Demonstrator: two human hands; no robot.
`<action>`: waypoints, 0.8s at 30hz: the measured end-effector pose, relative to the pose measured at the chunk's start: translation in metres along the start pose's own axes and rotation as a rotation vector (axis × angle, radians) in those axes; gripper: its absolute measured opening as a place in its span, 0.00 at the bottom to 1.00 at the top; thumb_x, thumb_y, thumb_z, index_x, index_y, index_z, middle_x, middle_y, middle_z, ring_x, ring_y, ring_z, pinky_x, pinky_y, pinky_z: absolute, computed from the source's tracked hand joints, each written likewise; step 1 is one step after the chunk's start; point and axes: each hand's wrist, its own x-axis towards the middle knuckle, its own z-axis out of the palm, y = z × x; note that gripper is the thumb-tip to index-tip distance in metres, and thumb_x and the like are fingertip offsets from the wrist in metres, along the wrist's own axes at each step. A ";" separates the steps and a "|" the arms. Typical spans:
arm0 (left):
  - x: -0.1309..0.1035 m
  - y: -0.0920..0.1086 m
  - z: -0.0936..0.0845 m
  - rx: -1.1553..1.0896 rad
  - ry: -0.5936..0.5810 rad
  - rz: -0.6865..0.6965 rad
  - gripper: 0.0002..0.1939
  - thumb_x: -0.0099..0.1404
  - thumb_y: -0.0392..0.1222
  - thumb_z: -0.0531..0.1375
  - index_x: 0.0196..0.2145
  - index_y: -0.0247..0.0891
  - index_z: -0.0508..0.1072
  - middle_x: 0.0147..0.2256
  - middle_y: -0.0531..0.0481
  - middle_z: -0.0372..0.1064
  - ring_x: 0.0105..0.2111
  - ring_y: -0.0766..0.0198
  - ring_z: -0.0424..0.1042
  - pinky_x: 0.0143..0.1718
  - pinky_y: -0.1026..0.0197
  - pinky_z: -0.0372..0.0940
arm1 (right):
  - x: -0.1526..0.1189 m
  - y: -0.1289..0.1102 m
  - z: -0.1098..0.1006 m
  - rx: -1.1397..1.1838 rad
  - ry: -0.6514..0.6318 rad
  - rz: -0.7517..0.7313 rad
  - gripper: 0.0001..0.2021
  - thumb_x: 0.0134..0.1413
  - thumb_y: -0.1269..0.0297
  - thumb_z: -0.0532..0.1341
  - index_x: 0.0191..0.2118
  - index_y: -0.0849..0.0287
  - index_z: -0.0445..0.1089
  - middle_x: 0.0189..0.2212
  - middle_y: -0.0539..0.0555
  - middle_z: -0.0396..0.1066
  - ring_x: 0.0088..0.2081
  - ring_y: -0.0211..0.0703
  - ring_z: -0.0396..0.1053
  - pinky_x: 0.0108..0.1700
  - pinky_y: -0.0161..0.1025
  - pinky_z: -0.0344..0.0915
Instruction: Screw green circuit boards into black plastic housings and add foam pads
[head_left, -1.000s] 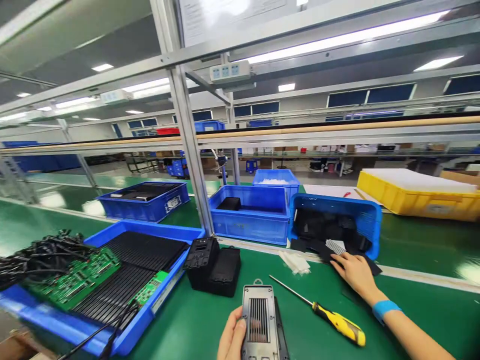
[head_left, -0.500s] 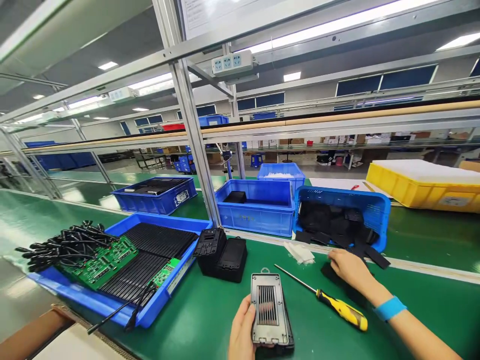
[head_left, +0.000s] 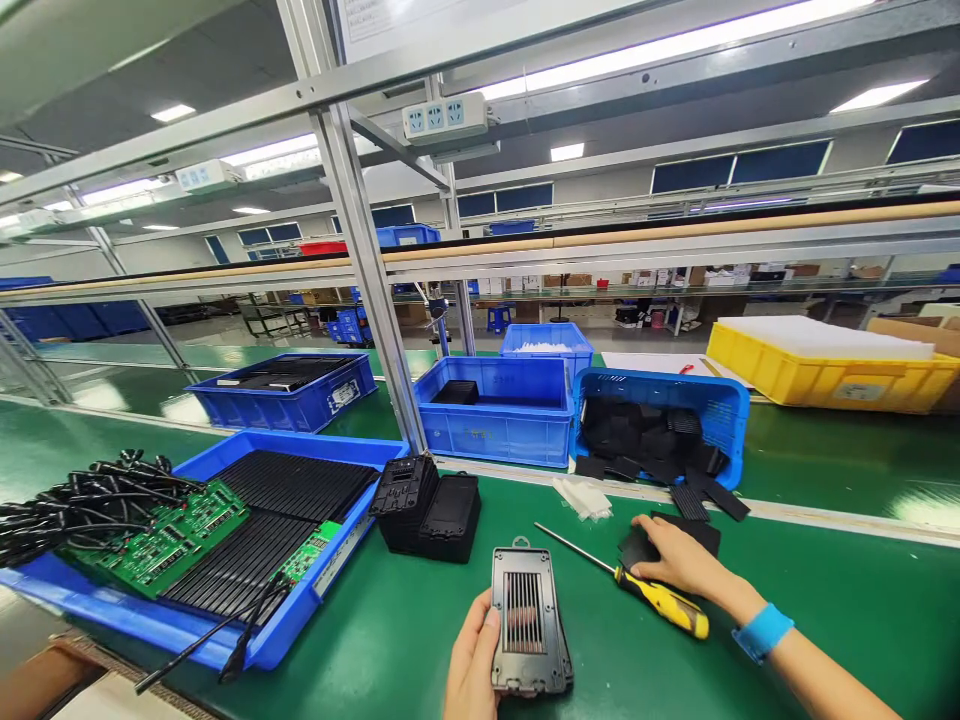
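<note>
A black slotted housing (head_left: 529, 620) with a small hanging loop at its top is held in my left hand (head_left: 474, 655), fingers showing behind its slots. My right hand (head_left: 671, 555) rests over dark flat pieces (head_left: 697, 533) on the green bench, its fingers bent down at their left part; whether it pinches one is hidden. Just below that hand lies a yellow and black screwdriver (head_left: 664, 603), its shaft pointing up and left. White crumpled material (head_left: 582, 498) sits above the shaft. Stacked black housings (head_left: 450, 515) stand left of centre.
A blue tray (head_left: 300, 625) at left holds black slotted parts, green circuit boards (head_left: 180, 540) and cables. Behind are a blue bin (head_left: 491, 435), a tipped blue basket (head_left: 735, 430) of black pieces and a yellow crate (head_left: 795, 380). A metal post (head_left: 375, 270) rises behind the housings.
The view has shifted slightly to the right. My right hand has moved down and left over the dark pieces, nearer the screwdriver. My left hand still holds the housing.
</note>
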 end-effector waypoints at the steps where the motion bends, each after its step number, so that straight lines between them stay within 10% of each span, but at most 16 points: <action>1: 0.000 0.000 0.000 -0.002 -0.011 -0.002 0.37 0.44 0.60 0.73 0.47 0.35 0.72 0.32 0.44 0.79 0.30 0.52 0.79 0.18 0.66 0.67 | 0.000 0.000 0.001 0.028 0.022 0.004 0.26 0.42 0.62 0.66 0.49 0.66 0.70 0.43 0.66 0.74 0.44 0.57 0.73 0.45 0.47 0.68; 10: -0.004 -0.003 0.007 0.080 -0.109 0.044 0.34 0.49 0.64 0.69 0.45 0.35 0.72 0.32 0.42 0.79 0.28 0.53 0.78 0.14 0.67 0.62 | -0.017 -0.059 -0.023 0.349 0.380 -0.154 0.14 0.61 0.55 0.55 0.42 0.57 0.73 0.36 0.55 0.77 0.36 0.47 0.75 0.40 0.42 0.72; 17: -0.010 -0.016 0.013 0.052 -0.059 0.136 0.32 0.50 0.63 0.69 0.45 0.37 0.73 0.30 0.48 0.77 0.26 0.61 0.75 0.29 0.63 0.70 | -0.064 -0.159 -0.010 0.027 0.613 -1.093 0.13 0.66 0.72 0.49 0.45 0.60 0.71 0.34 0.56 0.79 0.31 0.44 0.75 0.29 0.40 0.70; 24: -0.009 -0.014 0.008 -0.023 -0.143 0.227 0.27 0.53 0.53 0.71 0.45 0.39 0.70 0.28 0.47 0.79 0.31 0.56 0.78 0.37 0.59 0.71 | -0.060 -0.162 0.010 0.170 0.562 -1.038 0.11 0.66 0.71 0.51 0.48 0.57 0.69 0.40 0.57 0.78 0.39 0.42 0.76 0.45 0.42 0.73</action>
